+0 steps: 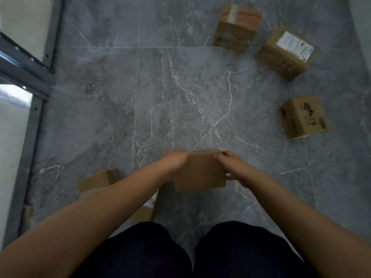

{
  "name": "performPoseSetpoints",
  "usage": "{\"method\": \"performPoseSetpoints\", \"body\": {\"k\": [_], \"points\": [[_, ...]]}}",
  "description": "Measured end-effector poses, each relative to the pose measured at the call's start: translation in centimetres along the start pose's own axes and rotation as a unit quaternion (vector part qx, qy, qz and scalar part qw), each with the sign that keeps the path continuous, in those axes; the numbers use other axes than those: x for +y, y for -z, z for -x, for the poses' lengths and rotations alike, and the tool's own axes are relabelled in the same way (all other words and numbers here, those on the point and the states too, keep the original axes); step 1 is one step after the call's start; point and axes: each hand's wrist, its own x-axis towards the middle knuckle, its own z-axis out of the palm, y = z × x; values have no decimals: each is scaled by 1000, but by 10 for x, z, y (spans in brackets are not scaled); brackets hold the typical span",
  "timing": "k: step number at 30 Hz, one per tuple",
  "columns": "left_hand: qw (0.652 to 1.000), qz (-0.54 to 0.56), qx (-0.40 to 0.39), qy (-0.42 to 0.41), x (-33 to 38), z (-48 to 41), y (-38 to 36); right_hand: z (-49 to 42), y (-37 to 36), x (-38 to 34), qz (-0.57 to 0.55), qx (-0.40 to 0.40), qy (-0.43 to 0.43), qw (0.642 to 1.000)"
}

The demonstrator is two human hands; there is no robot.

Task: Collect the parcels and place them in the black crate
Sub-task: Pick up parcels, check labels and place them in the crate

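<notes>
1. A metal rack [26,67] stands at the left edge.
2. A box [98,180] lies on the floor [180,87], partly under the left forearm.
3. The left hand [176,163] and right hand [234,167] grasp a plain parcel [200,171] by its sides, above the floor.
4. At right, a taped parcel [236,27], a labelled parcel [287,53] and a printed parcel [305,117] lie apart.

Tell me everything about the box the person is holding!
The held box is a small, plain brown cardboard parcel; the face that shows is flat, with no label. It looks a little blurred. The left hand grips its left side and the right hand its right side. It seems lifted above the grey marble floor, just ahead of the person's knees.
</notes>
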Motion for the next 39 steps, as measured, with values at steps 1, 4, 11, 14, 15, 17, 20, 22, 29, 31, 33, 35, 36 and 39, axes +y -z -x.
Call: {"method": "performPoseSetpoints", "body": {"k": [1,4,11,14,15,17,20,22,29,31,33,35,36,39], "points": [[999,-12,47,-16,12,6,6,9,4,-12,-34,11,13,999],[986,10,164,-39,51,44,23,56,14,-57,-125,76,64,987],[946,108,211,-219,154,251,72,249,70,-188,-278,216,188,917],[929,175,167,-281,206,351,89,347,108,-244,-341,219,226,886],[921,187,161,-301,226,383,95,379,120,-261,-356,213,235,879],[907,198,157,-338,266,444,107,441,142,-295,-360,210,253,873],[885,202,144,-395,314,526,126,528,167,-344,-359,226,284,860],[873,212,122,-422,333,573,138,578,179,-370,-350,236,310,852],[815,234,69,-526,352,684,173,692,184,-408,-338,204,464,793],[797,224,78,-556,348,703,181,706,180,-405,-332,183,486,787],[784,227,77,-572,342,714,187,715,176,-399,-324,156,495,791],[785,229,53,-573,339,724,192,720,176,-393,-351,100,487,793],[787,223,39,-574,339,727,194,721,178,-391,-371,68,482,791],[785,238,20,-572,341,732,195,724,177,-388,-376,15,462,803]]}}
